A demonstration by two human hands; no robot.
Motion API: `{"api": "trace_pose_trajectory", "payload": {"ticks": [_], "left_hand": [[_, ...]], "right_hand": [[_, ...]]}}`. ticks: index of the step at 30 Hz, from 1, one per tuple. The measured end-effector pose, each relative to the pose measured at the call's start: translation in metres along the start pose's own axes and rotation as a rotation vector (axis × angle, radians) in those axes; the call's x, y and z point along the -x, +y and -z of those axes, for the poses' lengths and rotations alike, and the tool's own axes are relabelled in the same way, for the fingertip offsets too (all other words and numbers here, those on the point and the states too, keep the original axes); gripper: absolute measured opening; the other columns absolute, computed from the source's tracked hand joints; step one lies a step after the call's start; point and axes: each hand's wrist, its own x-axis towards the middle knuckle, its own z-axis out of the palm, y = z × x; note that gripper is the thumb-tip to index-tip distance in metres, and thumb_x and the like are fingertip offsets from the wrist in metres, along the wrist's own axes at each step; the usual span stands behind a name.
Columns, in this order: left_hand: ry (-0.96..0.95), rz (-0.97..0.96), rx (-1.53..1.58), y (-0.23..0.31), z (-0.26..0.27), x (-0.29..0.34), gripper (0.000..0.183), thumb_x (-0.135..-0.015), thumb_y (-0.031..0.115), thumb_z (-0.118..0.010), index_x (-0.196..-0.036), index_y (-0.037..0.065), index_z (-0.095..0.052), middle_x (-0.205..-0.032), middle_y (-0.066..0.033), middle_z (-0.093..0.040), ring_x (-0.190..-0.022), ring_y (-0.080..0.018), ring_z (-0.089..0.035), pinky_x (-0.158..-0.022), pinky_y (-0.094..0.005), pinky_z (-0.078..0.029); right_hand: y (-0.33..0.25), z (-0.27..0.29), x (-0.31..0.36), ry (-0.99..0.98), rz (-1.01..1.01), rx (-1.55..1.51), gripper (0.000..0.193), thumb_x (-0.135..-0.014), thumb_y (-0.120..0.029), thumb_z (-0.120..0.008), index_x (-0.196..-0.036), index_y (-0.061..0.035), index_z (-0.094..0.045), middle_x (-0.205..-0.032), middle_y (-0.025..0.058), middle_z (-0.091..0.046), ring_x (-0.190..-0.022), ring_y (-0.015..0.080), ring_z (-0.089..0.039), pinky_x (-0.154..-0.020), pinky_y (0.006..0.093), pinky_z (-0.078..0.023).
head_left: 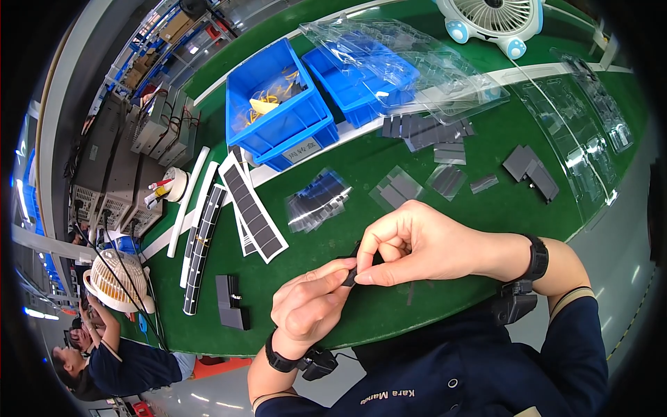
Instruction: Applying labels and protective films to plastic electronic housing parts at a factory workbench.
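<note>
Over the near part of the green table, my two hands meet at a small black piece (pixel 351 275). My left hand (pixel 306 304) is closed, pinching the piece from the left. From the right, my right hand (pixel 431 247) pinches at its edge between thumb and forefinger. The fingers hide most of the piece, so its exact kind does not show. Left of my left hand lies a black stepped block-like part (pixel 231 304). Beyond my hands are clear films with dark rectangular pads (pixel 319 200), and more black pads on film (pixel 399 187).
Blue bins (pixel 267 139) stand at the back, one holding yellow items. Clear plastic trays (pixel 445 76) lean over them; another clear tray (pixel 566 132) lies right. Black parts (pixel 531 172) rest nearby. White strips with black pads (pixel 253 215) lie left, near a fan (pixel 118 281). Another person (pixel 135 368) sits at far left.
</note>
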Motion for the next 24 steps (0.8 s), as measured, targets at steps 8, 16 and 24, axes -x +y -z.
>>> {"api": "trace_pose_trajectory", "payload": {"ticks": [8,16,24], "left_hand": [[-0.097,-0.036,-0.104,0.0054,0.0048,-0.0064,0.019,-0.064,-0.007,-0.075,-0.076,0.001,-0.063,-0.083,-0.0099,-0.060,-0.081,-0.0324,-0.069,-0.063,-0.0331,-0.061],[-0.096,-0.050,-0.163,0.0055,0.0055,-0.0046,0.019,-0.064,-0.006,-0.075,-0.077,0.001,-0.064,-0.086,-0.0100,-0.059,-0.083,-0.0318,-0.068,-0.066,-0.0331,-0.061],[-0.139,-0.077,-0.215,0.0064,0.0069,-0.0057,0.023,-0.064,-0.006,-0.076,-0.083,0.001,-0.066,-0.087,-0.0090,-0.059,-0.085,-0.0311,-0.068,-0.068,-0.0327,-0.060]], "right_hand": [[0.0002,-0.0007,0.0009,0.013,-0.011,-0.002,0.006,-0.083,-0.006,-0.067,-0.085,-0.0006,-0.066,-0.049,-0.0061,-0.049,-0.045,-0.0019,-0.039,-0.044,0.0191,-0.028],[-0.0042,-0.0056,0.0039,0.060,-0.017,0.052,0.006,-0.083,-0.007,-0.068,-0.083,-0.0021,-0.064,-0.049,-0.0056,-0.050,-0.046,-0.0018,-0.040,-0.044,0.0194,-0.029],[-0.0022,-0.0049,0.0034,0.068,-0.008,0.077,0.007,-0.083,-0.008,-0.067,-0.084,-0.0022,-0.065,-0.049,-0.0061,-0.048,-0.046,-0.0018,-0.039,-0.044,0.0196,-0.029]]}}
